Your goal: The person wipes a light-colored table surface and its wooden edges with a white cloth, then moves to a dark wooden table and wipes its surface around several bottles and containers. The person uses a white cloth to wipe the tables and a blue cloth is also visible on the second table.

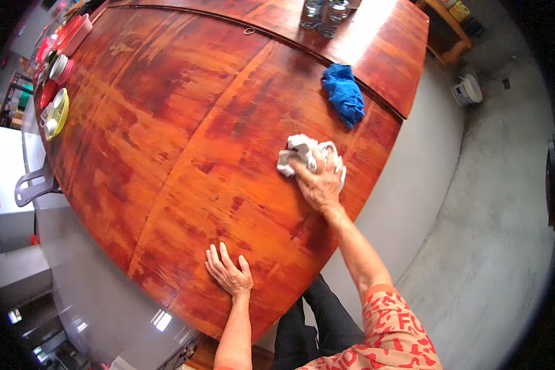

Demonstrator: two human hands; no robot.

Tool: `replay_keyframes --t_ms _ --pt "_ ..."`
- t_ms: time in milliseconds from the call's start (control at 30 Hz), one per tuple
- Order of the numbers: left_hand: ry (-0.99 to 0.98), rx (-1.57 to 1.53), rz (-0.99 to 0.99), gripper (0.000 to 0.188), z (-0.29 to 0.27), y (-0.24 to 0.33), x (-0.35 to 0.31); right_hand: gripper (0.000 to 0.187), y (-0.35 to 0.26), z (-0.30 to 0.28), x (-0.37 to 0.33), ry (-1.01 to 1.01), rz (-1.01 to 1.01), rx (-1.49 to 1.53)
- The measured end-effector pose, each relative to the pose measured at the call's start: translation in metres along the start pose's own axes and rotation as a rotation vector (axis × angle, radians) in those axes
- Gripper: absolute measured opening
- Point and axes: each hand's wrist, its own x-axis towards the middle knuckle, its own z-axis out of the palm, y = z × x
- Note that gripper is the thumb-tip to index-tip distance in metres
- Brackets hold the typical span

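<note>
My right hand [318, 184] presses a crumpled white cloth [303, 147] onto the reddish-brown wooden tabletop [185, 197], near its right side. The fingers are bent over the cloth and partly sunk in its folds. Flat on the wood near the front edge lies my left hand [229, 271], fingers stretched out, holding nothing. A bunched blue cloth [343, 95] rests on the table just beyond the white one, not touched by either hand.
Clear bottles [324, 17] stand at the far edge. Along the far left are a yellow-rimmed basin [57, 115] with white dishes and a pink basin [74, 34]. A grey plastic chair [36, 185] is left of the table; a white bucket [467, 90] sits on the floor at right.
</note>
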Motion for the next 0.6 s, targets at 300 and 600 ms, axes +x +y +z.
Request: replay_keyframes --t_ms 300,600 --pt "0.071 -0.016 0.035 0.057 0.006 -0.003 0.0 0.044 -0.102 -0.049 -0.162 -0.161 -0.1 0.149" --pt "0.087 -0.008 0.043 0.058 0.006 -0.005 -0.002 0.038 -0.039 -0.05 -0.123 -0.072 -0.127 0.078"
